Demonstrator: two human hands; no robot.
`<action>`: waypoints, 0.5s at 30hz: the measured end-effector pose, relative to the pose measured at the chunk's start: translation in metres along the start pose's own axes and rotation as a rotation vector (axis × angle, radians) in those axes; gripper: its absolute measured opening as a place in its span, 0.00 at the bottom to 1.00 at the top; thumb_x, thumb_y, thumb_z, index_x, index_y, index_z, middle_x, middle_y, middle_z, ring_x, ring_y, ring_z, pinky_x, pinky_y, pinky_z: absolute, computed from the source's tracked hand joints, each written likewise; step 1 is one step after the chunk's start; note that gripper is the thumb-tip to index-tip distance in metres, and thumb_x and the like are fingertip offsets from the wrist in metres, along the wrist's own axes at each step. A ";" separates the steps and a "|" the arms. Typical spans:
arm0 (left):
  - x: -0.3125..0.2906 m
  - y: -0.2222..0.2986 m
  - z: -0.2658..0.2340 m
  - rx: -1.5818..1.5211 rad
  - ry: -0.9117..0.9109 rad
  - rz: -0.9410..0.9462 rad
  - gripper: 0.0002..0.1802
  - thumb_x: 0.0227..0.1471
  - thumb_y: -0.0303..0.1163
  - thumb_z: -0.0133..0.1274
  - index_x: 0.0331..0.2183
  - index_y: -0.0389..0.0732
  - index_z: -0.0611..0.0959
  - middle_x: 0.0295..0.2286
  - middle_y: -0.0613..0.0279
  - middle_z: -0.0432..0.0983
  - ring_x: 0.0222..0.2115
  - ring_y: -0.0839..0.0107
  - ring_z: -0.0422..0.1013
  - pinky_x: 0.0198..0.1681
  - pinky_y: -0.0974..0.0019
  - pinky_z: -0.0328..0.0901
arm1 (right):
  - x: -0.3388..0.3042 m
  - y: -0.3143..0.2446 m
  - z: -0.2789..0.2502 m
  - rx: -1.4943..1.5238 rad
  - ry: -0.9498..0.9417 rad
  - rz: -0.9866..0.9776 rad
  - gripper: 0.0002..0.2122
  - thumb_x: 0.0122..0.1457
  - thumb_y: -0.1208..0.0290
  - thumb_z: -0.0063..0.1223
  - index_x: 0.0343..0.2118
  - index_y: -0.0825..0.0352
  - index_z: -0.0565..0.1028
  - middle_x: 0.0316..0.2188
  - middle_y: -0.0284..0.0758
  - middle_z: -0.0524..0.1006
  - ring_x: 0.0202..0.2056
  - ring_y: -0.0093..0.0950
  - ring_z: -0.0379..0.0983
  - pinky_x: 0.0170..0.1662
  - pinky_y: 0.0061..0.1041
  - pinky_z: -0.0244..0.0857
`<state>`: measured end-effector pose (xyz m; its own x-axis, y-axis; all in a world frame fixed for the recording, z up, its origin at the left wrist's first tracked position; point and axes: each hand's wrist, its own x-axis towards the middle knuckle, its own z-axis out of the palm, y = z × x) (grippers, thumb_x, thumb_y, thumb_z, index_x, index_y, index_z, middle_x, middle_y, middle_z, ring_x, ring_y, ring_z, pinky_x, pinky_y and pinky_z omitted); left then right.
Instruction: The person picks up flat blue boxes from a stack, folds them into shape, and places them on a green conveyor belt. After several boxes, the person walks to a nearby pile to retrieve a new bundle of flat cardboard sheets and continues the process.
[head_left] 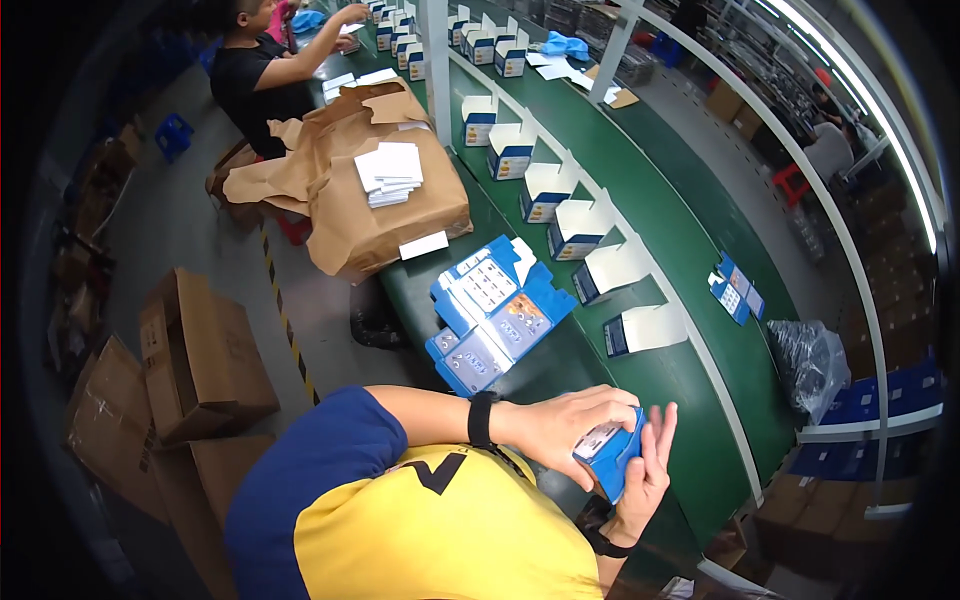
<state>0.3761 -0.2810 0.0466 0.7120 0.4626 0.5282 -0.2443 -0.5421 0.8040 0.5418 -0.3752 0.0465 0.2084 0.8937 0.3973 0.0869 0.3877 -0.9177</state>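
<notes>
A small blue carton [618,462] with a pale printed panel is between my two hands near the table's front edge. My left hand [572,425] curves over its left side and top, fingers wrapped round it. On the other side my right hand [648,478] presses with its thumb and raised, slightly blurred fingers. The carton's underside and far faces are hidden. Just left of my hands, flattened blue printed carton blanks [500,315] lie on the green table [560,365]. A row of open-topped blue and white boxes [645,328] stands beyond.
A big brown paper-wrapped bundle [350,225] bears a stack of white cards [390,172]. Another person [262,75] works at the far left. A metal post [437,75] rises beside the table. Cardboard boxes [225,350] stand on the floor; a plastic bag [806,365] lies at right.
</notes>
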 end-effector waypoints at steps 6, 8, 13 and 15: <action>0.002 -0.003 -0.016 0.054 -0.109 0.068 0.44 0.28 0.39 0.69 0.49 0.45 0.65 0.48 0.48 0.58 0.48 0.47 0.59 0.51 0.50 0.56 | 0.012 -0.003 0.001 -0.165 -0.071 0.403 0.25 0.46 0.74 0.61 0.49 0.69 0.70 0.46 0.43 0.72 0.47 0.30 0.69 0.50 0.26 0.61; 0.003 -0.001 -0.021 0.179 -0.125 0.020 0.47 0.29 0.41 0.69 0.51 0.45 0.64 0.49 0.47 0.59 0.49 0.46 0.58 0.53 0.50 0.54 | 0.015 0.008 0.002 -0.242 -0.112 0.343 0.24 0.46 0.73 0.62 0.48 0.69 0.70 0.44 0.41 0.74 0.45 0.28 0.71 0.48 0.25 0.63; 0.002 -0.008 -0.021 0.184 -0.136 0.007 0.48 0.30 0.42 0.69 0.52 0.44 0.63 0.49 0.48 0.59 0.50 0.48 0.59 0.54 0.52 0.54 | 0.016 0.008 0.005 -0.295 -0.095 0.364 0.23 0.47 0.72 0.61 0.48 0.68 0.71 0.45 0.40 0.74 0.45 0.27 0.71 0.48 0.25 0.63; 0.004 -0.008 -0.019 0.071 -0.138 -0.044 0.48 0.30 0.44 0.69 0.52 0.44 0.63 0.49 0.49 0.60 0.50 0.49 0.59 0.54 0.54 0.55 | 0.012 0.009 0.001 -0.156 -0.052 0.406 0.22 0.48 0.72 0.61 0.47 0.68 0.71 0.45 0.40 0.74 0.45 0.28 0.71 0.47 0.25 0.64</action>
<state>0.3682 -0.2615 0.0470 0.8056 0.3889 0.4470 -0.1678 -0.5738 0.8016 0.5440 -0.3611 0.0426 0.2074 0.9782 0.0003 0.1550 -0.0326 -0.9874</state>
